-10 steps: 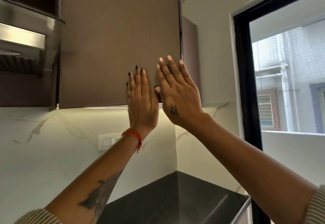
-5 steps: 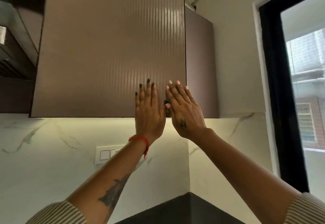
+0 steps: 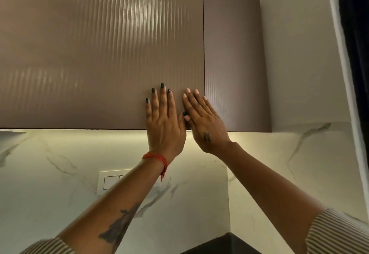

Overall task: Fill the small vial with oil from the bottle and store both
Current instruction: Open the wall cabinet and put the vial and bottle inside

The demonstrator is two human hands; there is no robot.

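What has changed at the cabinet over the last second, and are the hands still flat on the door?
The cabinet door, standing out from the side panel a second ago, now looks flush with it, apparently pushed shut. Nothing was gripped or released. The left hand and right hand stay flat, fingers straight, on the door's lower right corner. The bottle and vial are out of sight.

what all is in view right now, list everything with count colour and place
cabinet door: 1, ribbed brown, upper left and centre
side cabinet panel: 1, brown, right of the door
backsplash: 1, white marble, below the cabinet
switch plate: 1, white, on the backsplash
window frame: 1, black, far right
countertop: 1, dark, bottom centre
wrist thread: 1, red, left wrist
hands: 2, left hand and right hand flat on the door's lower right corner
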